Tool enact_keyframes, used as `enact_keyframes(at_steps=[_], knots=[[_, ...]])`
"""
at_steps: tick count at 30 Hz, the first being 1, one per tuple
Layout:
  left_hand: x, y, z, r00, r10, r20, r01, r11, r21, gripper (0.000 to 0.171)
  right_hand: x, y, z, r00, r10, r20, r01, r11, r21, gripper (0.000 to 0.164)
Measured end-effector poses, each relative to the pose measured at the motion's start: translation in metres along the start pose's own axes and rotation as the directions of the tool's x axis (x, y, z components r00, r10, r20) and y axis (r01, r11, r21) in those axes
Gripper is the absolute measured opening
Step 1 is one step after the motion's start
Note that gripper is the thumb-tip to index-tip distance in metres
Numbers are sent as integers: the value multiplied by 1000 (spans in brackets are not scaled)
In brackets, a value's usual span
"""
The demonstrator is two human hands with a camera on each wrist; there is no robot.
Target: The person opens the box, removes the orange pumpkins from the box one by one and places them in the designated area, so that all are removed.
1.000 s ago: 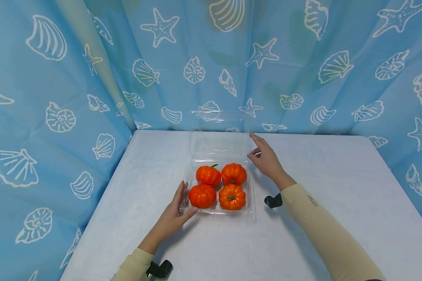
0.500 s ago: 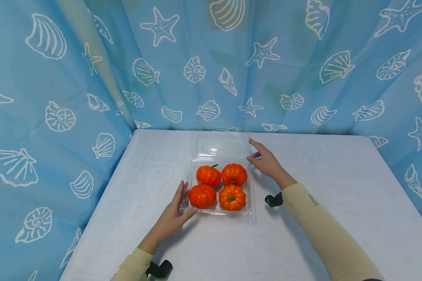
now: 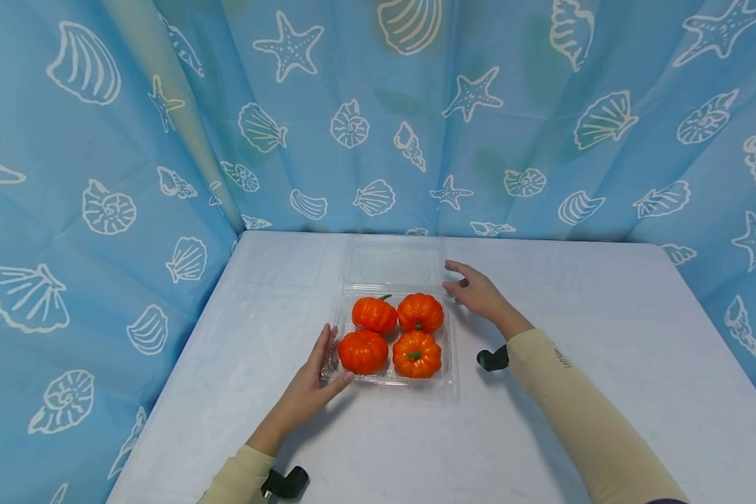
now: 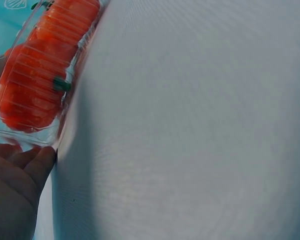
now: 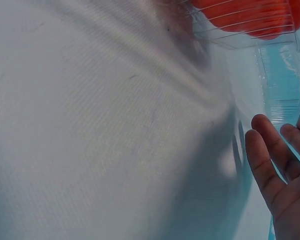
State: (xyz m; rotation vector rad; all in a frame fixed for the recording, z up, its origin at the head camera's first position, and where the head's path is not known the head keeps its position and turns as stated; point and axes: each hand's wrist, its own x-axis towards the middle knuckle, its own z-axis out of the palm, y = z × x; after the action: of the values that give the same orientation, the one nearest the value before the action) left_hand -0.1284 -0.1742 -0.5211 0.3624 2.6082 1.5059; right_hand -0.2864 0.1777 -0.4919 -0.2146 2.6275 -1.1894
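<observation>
Clear plastic box (image 3: 390, 382) on white cloth (image 3: 277, 294), four orange pumpkins (image 3: 363, 352) inside it, lid (image 3: 393, 262) open behind it — a person's left hand (image 3: 307, 390) touching its near-left corner, thumb and fingers apart, right hand (image 3: 484, 294) beside its lid, fingers apart.

Wrist views crop the pumpkins (image 4: 32, 92); sleeve lettering (image 3: 562, 358) blurs

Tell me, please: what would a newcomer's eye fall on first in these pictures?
Four glossy orange pumpkins would probably draw the eye first, two by two in the open clear plastic hinged box on the white-covered table. Next comes the blue curtain with white shell patterns behind the table. The left hand touches the box's near-left corner.
</observation>
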Motion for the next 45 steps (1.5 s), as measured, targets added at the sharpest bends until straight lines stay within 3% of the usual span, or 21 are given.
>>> enact_keyframes(at_steps=[10,27,37,45], knots=[[0,0,0,1000,3,0,-3,1000,-8,100,-1,1,0,1000,1,1,-1,1000,11,61],[0,4,-1,1000,4,-2,-4,1000,-24,101,-9,5,-4,992,-100,-78,97,995,-35,53],[0,4,0,1000,4,0,-4,999,-35,100,-24,-2,-10,970,-230,-79,228,973,-27,44],[0,5,0,1000,23,-9,-24,998,-61,100,-37,-17,-12,952,-305,-16,305,952,15,45]])
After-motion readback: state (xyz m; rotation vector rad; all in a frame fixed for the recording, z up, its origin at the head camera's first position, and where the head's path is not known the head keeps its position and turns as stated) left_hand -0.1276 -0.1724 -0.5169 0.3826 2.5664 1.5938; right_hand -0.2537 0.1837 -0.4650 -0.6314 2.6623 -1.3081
